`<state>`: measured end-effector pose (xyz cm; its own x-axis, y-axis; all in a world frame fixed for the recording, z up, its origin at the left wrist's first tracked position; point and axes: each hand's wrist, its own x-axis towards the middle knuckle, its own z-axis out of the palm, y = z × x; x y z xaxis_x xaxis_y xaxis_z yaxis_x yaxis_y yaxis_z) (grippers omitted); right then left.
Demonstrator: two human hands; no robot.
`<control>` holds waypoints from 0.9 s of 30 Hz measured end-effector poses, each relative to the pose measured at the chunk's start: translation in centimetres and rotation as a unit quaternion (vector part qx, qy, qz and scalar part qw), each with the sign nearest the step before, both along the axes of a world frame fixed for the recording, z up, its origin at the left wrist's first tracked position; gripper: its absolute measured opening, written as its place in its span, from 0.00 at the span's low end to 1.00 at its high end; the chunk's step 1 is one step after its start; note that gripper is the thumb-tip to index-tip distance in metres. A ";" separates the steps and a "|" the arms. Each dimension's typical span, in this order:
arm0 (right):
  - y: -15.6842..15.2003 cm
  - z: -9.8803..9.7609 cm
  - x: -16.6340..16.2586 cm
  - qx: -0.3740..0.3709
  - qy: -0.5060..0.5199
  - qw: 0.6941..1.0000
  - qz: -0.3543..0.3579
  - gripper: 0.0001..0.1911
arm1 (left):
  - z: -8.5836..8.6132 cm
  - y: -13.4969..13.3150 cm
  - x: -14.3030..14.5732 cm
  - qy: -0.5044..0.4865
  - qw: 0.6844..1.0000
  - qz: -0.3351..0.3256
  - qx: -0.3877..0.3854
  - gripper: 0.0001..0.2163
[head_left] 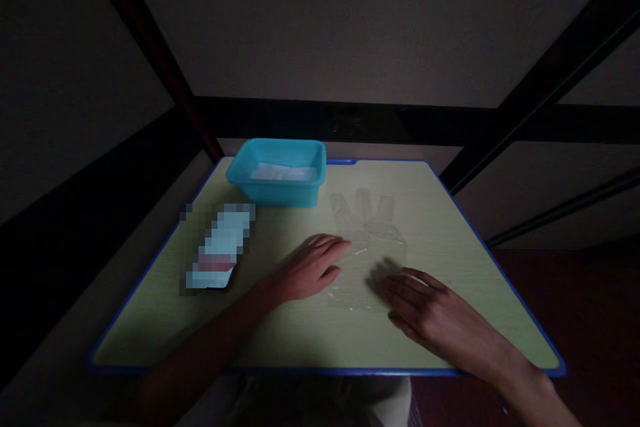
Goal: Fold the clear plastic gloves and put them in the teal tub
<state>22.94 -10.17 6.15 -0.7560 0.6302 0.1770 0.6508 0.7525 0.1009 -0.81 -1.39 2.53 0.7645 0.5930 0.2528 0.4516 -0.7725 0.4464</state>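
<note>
A clear disposable plastic glove (373,233) is spread on the table, its finger parts pointing toward the far edge. Over the glove's left side lies my left hand (313,270), its fingers stretched out and its thumb apart, with nothing held. My right hand (420,307) is by the glove's lower right part, fingers extended and holding nothing. It casts a shadow on the table beside its fingertips; whether it touches the glove I cannot tell.
A turquoise plastic basin (280,193) with white, flat material (283,172) inside stands at the back left. A phone-like object (223,243), its screen pixelated, lies at the left. The pale table (280,340) has a blue rim. A wall (340,33) rises behind it.
</note>
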 end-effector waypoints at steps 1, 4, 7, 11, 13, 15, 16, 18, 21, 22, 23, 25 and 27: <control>0.0 -0.1 -0.1 0.010 -0.005 1.000 0.000 0.15 | 0.0 0.0 0.0 0.011 1.000 0.001 -0.002 0.21; -0.1 -0.4 -0.4 0.032 -0.016 0.999 -0.002 0.17 | 0.0 0.0 0.0 0.024 1.000 0.003 -0.006 0.21; -0.3 -0.8 -0.4 0.045 -0.014 0.999 -0.014 0.20 | -0.1 0.0 0.0 0.026 1.000 0.002 -0.004 0.21; -0.4 -1.7 -0.2 0.070 0.008 0.996 -0.046 0.21 | 0.0 0.0 0.0 0.026 1.000 -0.003 -0.011 0.21; -0.4 -2.3 0.0 0.079 0.024 0.995 -0.055 0.20 | 0.1 0.0 0.0 0.019 1.000 -0.005 -0.020 0.21; -0.2 -2.7 0.1 0.072 0.052 0.994 -0.060 0.19 | 0.2 0.1 -0.1 0.008 0.999 -0.011 -0.033 0.23; -0.1 -2.8 0.2 0.059 0.072 0.994 -0.063 0.18 | 0.2 0.2 -0.3 0.003 0.999 -0.018 -0.041 0.24; 0.1 -2.8 0.2 0.019 0.117 0.990 -0.077 0.16 | 0.2 0.5 -0.7 -0.003 0.997 -0.036 -0.063 0.26; 0.2 -2.1 0.2 -0.045 0.189 0.974 -0.114 0.16 | 0.1 1.1 -1.7 -0.005 0.994 -0.063 -0.094 0.31; 0.3 -1.9 0.3 -0.060 0.212 0.968 -0.123 0.16 | 0.1 1.3 -2.1 -0.008 0.993 -0.070 -0.099 0.32; 0.3 -1.6 0.3 -0.072 0.231 0.962 -0.130 0.16 | 0.0 1.5 -2.4 -0.012 0.992 -0.076 -0.101 0.33; 0.4 -1.2 0.3 -0.088 0.260 0.952 -0.137 0.17 | 0.0 1.7 -2.9 -0.021 0.991 -0.088 -0.097 0.35; 0.4 -1.0 0.2 -0.095 0.277 0.946 -0.139 0.17 | -0.1 1.8 -2.9 -0.024 0.992 -0.089 -0.086 0.36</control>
<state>23.18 -9.74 5.18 -0.3805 0.8516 0.3606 0.7396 0.5143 -0.4341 -3.71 0.44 2.46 0.8501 0.4878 0.1985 0.2903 -0.7485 0.5962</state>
